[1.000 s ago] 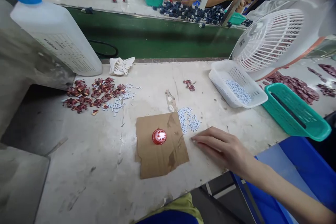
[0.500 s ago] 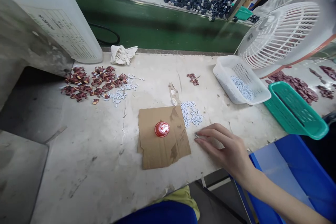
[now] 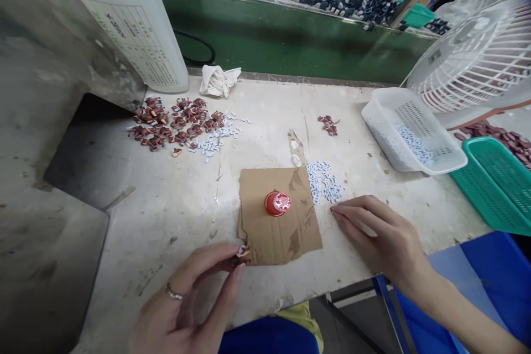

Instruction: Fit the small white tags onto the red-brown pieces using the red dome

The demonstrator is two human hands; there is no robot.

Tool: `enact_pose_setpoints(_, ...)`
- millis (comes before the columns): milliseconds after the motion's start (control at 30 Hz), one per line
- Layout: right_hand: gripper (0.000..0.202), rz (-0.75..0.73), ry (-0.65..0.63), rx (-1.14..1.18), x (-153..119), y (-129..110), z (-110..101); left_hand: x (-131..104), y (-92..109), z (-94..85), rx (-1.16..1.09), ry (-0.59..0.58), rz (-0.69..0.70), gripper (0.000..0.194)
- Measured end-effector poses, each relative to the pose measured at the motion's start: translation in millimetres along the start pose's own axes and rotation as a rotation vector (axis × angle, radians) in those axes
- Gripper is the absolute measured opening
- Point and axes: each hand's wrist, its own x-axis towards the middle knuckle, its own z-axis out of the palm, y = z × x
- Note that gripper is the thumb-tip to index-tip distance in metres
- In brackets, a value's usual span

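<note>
Our left hand (image 3: pixel 186 301) pinches a small dark red piece (image 3: pixel 241 253) at the cardboard's (image 3: pixel 286 232) near left corner. Our right hand (image 3: pixel 384 238) rests flat, fingers together, just right of the cardboard, near the white chips (image 3: pixel 324 183).

A worn pale bench (image 3: pixel 166 215) carries cardboard (image 3: pixel 277 218), dark-red pieces (image 3: pixel 174 121), white bits (image 3: pixel 326 183) and baskets (image 3: pixel 410 133).

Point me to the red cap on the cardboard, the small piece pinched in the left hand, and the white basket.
red cap (image 3: pixel 277 203), head view, on its top face.
small piece (image 3: pixel 243 251), head view, on the part showing beyond the left hand (image 3: pixel 186 304) fingertips.
white basket (image 3: pixel 388 104), head view, on its far rim.
</note>
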Motion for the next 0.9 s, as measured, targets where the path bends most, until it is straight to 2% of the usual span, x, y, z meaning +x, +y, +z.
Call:
enact_pose_setpoints(100, 0.014, 0.082, -0.018, 0.148, 13.6, -8.6, -2.3, 3.6, -11.1, -6.4, 0.074, -0.075, 0.112, 0.014)
enact_pose_setpoints(167, 0.011, 0.111, -0.031, 0.23, 26.6, -19.1, -4.0, 3.7, -13.9, -8.8, 0.129, -0.094, 0.135, 0.011)
enact_pose_setpoints(300, 0.012, 0.115, -0.054, 0.343, 53.8, -39.6, -5.6, -0.3, -9.8, -9.2, 0.212, -0.017, 0.038, 0.016)
enact_pose_setpoints(367, 0.012, 0.119, -0.056, 0.38, 63.0, -44.7, -5.3, -0.9, -5.7, -9.6, 0.303, 0.018, 0.055, 0.02)
enact_pose_setpoints(500, 0.009, 0.14, -0.011, 0.388, 68.2, -44.6, -3.7, 3.6, 1.1, -12.3, 0.526, 0.033, 0.252, 0.016)
enact_pose_setpoints(600, 0.007, 0.149, 0.033, 0.351, 64.9, -41.4, -2.9, 7.4, 2.1, -16.5, 0.511, -0.013, 0.402, 0.012)
enact_pose_setpoints(700, 0.007, 0.155, 0.057, 0.323, 59.9, -38.4, -2.5, 10.9, -0.3, -22.9, 0.512, -0.046, 0.482, 0.017)
enact_pose_setpoints(800, 0.007, 0.178, 0.066, 0.314, 54.7, -35.7, -1.8, 15.4, -4.6, -29.3, 0.561, -0.019, 0.444, 0.022)
enact_pose_setpoints(900, 0.007, 0.187, 0.055, 0.32, 50.2, -33.3, -1.1, 16.3, -10.0, -33.1, 0.601, 0.104, 0.309, 0.03)
